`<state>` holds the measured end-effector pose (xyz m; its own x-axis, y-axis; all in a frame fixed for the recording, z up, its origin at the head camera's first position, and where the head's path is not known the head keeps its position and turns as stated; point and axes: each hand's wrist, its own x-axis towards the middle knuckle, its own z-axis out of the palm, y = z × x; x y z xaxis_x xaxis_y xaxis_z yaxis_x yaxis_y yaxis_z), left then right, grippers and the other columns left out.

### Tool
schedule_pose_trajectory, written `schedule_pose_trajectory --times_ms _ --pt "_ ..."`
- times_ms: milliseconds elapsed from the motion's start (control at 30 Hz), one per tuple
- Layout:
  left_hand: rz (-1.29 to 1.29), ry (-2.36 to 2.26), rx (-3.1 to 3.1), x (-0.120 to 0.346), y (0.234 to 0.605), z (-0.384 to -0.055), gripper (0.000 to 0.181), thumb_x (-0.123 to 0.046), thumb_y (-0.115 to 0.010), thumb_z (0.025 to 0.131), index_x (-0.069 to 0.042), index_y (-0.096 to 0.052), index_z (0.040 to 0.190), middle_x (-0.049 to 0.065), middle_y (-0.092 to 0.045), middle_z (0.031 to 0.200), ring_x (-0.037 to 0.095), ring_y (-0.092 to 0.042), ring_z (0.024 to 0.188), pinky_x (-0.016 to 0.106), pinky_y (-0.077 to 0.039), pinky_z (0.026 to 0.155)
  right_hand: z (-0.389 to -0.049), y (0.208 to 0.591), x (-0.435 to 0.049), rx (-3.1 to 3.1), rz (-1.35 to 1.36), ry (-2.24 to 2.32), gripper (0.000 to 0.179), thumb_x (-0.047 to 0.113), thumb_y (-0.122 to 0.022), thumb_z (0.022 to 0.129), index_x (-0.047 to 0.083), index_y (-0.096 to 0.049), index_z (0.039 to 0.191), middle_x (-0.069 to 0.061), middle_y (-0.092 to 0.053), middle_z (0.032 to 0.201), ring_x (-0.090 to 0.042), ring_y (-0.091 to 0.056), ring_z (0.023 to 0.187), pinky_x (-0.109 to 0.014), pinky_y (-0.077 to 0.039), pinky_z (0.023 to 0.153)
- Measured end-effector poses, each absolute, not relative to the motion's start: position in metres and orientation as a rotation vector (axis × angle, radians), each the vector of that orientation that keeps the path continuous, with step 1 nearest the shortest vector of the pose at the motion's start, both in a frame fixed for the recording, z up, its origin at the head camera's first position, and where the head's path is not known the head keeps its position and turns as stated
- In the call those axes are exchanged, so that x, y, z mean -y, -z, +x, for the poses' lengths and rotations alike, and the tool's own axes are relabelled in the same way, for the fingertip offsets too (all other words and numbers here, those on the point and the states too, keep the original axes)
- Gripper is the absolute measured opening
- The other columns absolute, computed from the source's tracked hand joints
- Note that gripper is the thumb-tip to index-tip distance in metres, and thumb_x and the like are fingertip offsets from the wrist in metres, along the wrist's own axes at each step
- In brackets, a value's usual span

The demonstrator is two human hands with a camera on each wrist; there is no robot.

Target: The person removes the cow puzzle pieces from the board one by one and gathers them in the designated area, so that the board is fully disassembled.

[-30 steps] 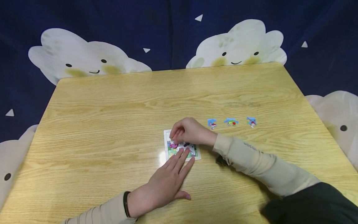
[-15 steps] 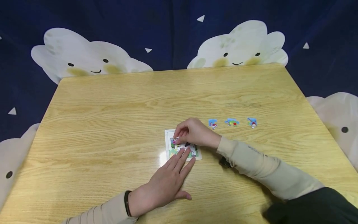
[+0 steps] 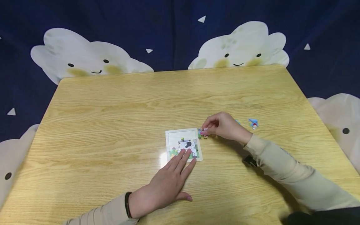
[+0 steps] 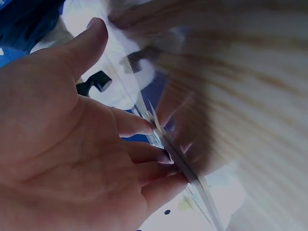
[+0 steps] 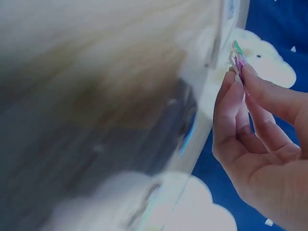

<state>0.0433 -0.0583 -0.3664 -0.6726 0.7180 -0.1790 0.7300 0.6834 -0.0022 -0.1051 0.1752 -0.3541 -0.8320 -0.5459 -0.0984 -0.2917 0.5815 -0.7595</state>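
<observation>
A small white-framed jigsaw tray (image 3: 172, 135) lies on the table, with joined cow-picture pieces (image 3: 187, 145) in its lower part and a bare white upper part. The fingers of my left hand (image 3: 166, 184) lie straight across the tray's front edge and lower pieces. Off the tray's upper right corner, my right hand (image 3: 226, 126) pinches a jigsaw piece (image 3: 200, 133) with pink and green on it between thumb and fingertips. The right wrist view shows that same jigsaw piece (image 5: 238, 57) edge-on, above the table.
A blue jigsaw piece with a red-and-white figure (image 3: 253, 123) lies to the right of my right hand. Another blue piece (image 3: 237, 121) peeks out behind that hand. A cloud-patterned dark blue cloth (image 3: 168, 31) hangs beyond the table's far edge (image 3: 168, 72).
My right hand has lifted the pink-and-green jigsaw piece from the tray's left side and carried it right, past the tray's edge. It now covers loose pieces. My left hand stays in place.
</observation>
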Motion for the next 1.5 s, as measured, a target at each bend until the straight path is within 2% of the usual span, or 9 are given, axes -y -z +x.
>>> schedule_pose_trajectory --times_ms 267,467,900,1133,1500 --pt "1.18 0.102 -2.736 0.059 0.366 0.045 0.101 -0.074 -0.044 0.086 -0.005 -0.022 0.156 0.022 -0.015 0.16 0.033 -0.014 0.148 0.037 -0.021 0.117 -0.099 0.362 -0.205 -2.563 -0.592 1.038 0.005 0.006 -0.08 0.081 0.006 -0.076 0.083 0.002 -0.063 0.067 -0.01 -0.051 0.059 -0.022 -0.042 0.056" --pt "1.188 0.107 -2.746 0.059 0.367 0.045 0.101 -0.074 -0.045 0.085 -0.005 -0.023 0.156 0.022 -0.016 0.16 0.033 -0.014 0.148 0.036 -0.022 0.116 -0.095 0.366 -0.208 -2.627 -0.664 1.042 0.008 0.001 -0.08 0.078 0.003 -0.076 0.084 0.003 -0.067 0.069 -0.01 -0.054 0.06 -0.022 -0.045 0.056" --pt "1.209 0.125 -2.752 0.059 0.367 0.045 0.101 -0.074 -0.045 0.085 -0.005 -0.024 0.155 0.023 -0.018 0.159 0.033 -0.016 0.147 0.036 -0.023 0.116 -0.092 0.367 -0.208 -2.671 -0.716 1.021 0.01 0.003 -0.082 0.077 0.005 -0.075 0.085 0.004 -0.067 0.072 -0.011 -0.06 0.063 -0.023 -0.048 0.058" --pt "1.178 0.076 -2.743 0.058 0.367 0.045 0.101 -0.073 -0.048 0.085 -0.005 -0.024 0.155 0.022 -0.017 0.16 0.033 -0.015 0.147 0.037 -0.023 0.116 -0.093 0.362 -0.188 -2.552 -0.735 1.125 0.011 -0.001 -0.077 0.081 0.001 -0.074 0.092 -0.001 -0.071 0.078 -0.015 -0.065 0.066 -0.024 -0.051 0.057" --pt "1.194 0.079 -2.78 0.057 0.368 0.044 0.099 -0.072 -0.049 0.085 -0.005 -0.028 0.154 0.023 -0.02 0.159 0.033 -0.019 0.147 0.037 -0.025 0.115 -0.098 0.363 -0.13 -2.43 -0.899 1.14 0.008 0.0 -0.076 0.083 0.001 -0.074 0.091 -0.002 -0.072 0.083 -0.009 -0.063 0.07 -0.025 -0.053 0.065"
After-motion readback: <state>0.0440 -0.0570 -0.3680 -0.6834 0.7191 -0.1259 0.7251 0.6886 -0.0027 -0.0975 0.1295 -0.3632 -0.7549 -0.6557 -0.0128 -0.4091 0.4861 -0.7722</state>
